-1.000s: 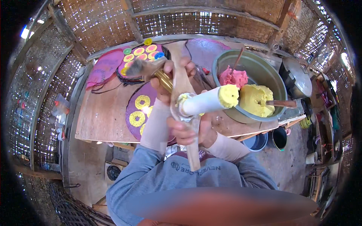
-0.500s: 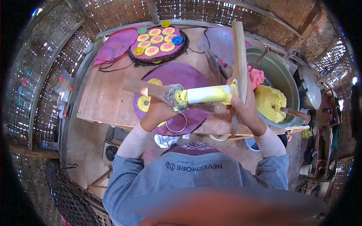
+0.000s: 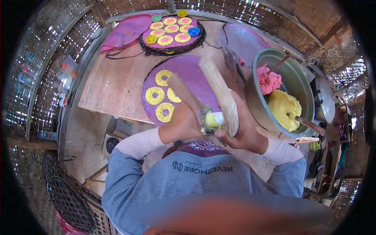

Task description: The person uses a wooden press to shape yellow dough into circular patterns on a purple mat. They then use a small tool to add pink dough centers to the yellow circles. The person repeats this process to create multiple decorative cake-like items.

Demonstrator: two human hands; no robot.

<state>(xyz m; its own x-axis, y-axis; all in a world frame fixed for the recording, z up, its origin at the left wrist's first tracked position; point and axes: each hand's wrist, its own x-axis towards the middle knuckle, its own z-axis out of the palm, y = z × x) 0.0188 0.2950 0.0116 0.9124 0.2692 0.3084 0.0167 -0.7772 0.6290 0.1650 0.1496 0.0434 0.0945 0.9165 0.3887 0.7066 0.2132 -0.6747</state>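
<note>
In front of my chest I hold a dough press with two wooden handle bars [image 3: 219, 92] and a short white tube [image 3: 216, 117] smeared with yellow dough between them. My left hand [image 3: 182, 123] is closed around the left bar's side. My right hand [image 3: 248, 127] wraps the right bar, its thumb near the tube. Just beyond lies a round purple sheet [image 3: 192, 72] bearing several yellow dough rings [image 3: 154, 95] with open centres. The press and my left hand hide its near right part.
At the back, a dark-rimmed round tray [image 3: 172, 51] carries yellow rings with pink centres and small coloured cups. Right of me stands a large green basin [image 3: 303, 94] with pink dough [image 3: 268, 80], yellow dough [image 3: 284, 109] and wooden-handled tools. A woven rack [image 3: 70, 199] stands at lower left.
Both hands have drawn the press down toward my chest and tilted it. The bars are closer together, and much less white tube shows between them. More yellow rings are uncovered.
</note>
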